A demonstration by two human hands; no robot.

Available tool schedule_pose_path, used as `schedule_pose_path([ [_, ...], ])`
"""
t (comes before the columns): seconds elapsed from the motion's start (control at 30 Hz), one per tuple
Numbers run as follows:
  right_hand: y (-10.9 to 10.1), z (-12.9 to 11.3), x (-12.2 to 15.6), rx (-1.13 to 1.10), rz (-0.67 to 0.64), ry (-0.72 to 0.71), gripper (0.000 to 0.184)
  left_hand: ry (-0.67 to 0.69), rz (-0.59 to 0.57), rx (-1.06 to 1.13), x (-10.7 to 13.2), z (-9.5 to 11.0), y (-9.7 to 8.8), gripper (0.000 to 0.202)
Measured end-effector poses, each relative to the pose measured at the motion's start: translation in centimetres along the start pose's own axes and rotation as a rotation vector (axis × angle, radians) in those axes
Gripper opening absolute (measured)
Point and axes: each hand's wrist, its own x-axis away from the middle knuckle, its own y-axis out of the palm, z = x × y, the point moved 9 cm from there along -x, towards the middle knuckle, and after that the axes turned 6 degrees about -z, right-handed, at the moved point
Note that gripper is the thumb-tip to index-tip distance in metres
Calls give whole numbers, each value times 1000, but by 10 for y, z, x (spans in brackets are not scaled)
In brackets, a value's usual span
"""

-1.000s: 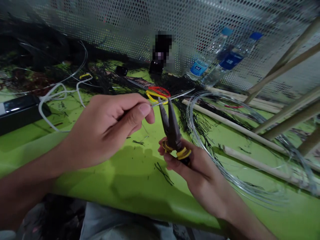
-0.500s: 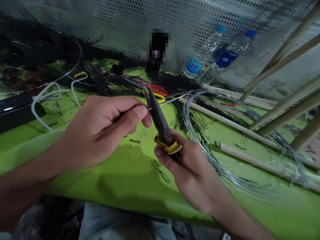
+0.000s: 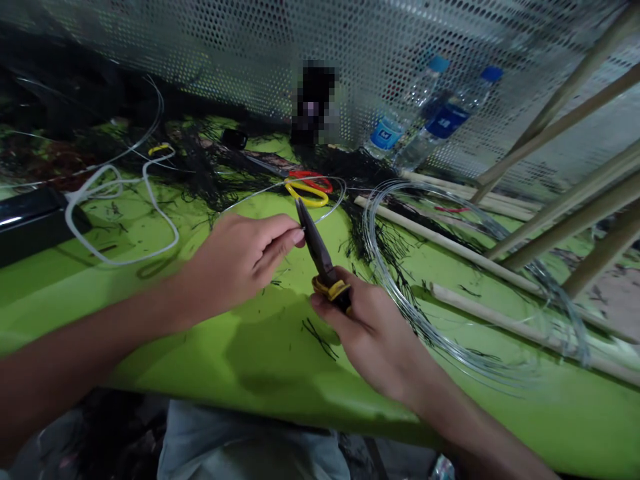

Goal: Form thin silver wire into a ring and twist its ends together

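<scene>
My right hand (image 3: 370, 327) grips long-nose pliers (image 3: 316, 250) by their yellow-and-black handles, jaws closed and pointing up and left. My left hand (image 3: 240, 260) pinches a thin metal wire (image 3: 280, 187) between thumb and forefinger right at the plier tips. The wire arcs away from the pinch in a loop over the green table (image 3: 200, 333). Both hands hover just above the table near its front edge.
A coil of silver wire (image 3: 425, 280) lies right of my hands. Red-and-yellow scissors (image 3: 307, 185), black fibre scraps, a white cable (image 3: 120, 207) and wooden sticks (image 3: 480, 257) lie on the table. Two water bottles (image 3: 430, 113) lean on a perforated metal panel behind.
The pliers have tilted left and their jaws have shut at the wire by my left fingertips. Both hands moved lower and farther from the camera, and the wire now bends into a loop.
</scene>
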Motion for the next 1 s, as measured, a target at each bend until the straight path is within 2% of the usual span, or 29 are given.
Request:
schedule_pose_path([
  [0.13, 3, 10, -4, 31, -31, 38, 17, -59, -82, 9, 0, -11, 18, 24],
  [0.27, 7, 16, -8, 25, -66, 67, 19, -178, -224, -26, 0, -24, 38, 31],
  [0.4, 7, 16, -13, 21, -66, 98, 23, -224, -309, -103, 0, -30, 50, 35],
  [0.5, 5, 16, -17, 44, -94, 146, 28, -239, -347, -173, 1, -34, 55, 38],
  [0.6, 7, 18, -22, 52, -186, 202, 36, -257, -384, -276, 1, -40, 59, 41],
  [0.77, 13, 25, -33, -120, -317, 247, 31, -288, -419, -355, -2, -47, 62, 46],
  [0.87, 12, 24, -36, -226, -317, 242, 25, -287, -420, -373, -3, -46, 61, 44],
  [1.0, 11, 16, -41, -176, -304, 184, 27, -260, -391, -414, -1, -41, 59, 42],
])
